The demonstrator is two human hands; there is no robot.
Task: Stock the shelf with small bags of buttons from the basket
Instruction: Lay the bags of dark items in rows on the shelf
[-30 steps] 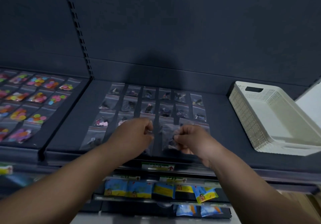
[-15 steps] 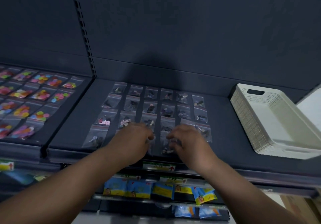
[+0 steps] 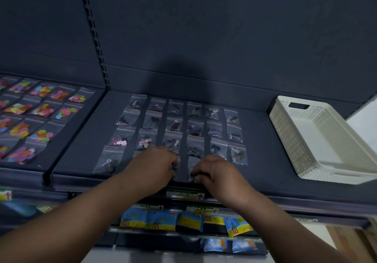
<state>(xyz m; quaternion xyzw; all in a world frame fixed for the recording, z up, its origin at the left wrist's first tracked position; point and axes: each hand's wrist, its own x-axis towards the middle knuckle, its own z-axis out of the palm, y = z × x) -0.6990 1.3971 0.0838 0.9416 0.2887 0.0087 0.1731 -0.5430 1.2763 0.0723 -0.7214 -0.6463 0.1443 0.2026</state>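
On the far left, clear bags of brightly coloured round buttons (image 3: 42, 109) are laid in rows on the neighbouring dark shelf section. Past the divider, the dark flat shelf (image 3: 259, 140) is covered by a grid of small clear zip bags of dark buttons (image 3: 175, 123), set in 6 columns with narrow gaps between them.

At the front row of that grid, the left hand (image 3: 152, 165) is laid palm down, its fingers curled and pressed onto a bag at the shelf's front edge; whether anything is pinched beneath them cannot be told. Just beside it, the right hand (image 3: 216, 170) is held the same way, its fingertips (image 3: 196, 178) bent down onto the near edge of a small clear bag (image 3: 192, 163) lying flat in the front row.

To the far right, the white perforated plastic basket (image 3: 318, 140) is stood on the same shelf, well apart from the hands, and no bags can be seen inside it.

The step in hand is judged to be the seating of a bag into the front row. Next, the bag should be squared with its column and released, and the basket checked for any bags left.
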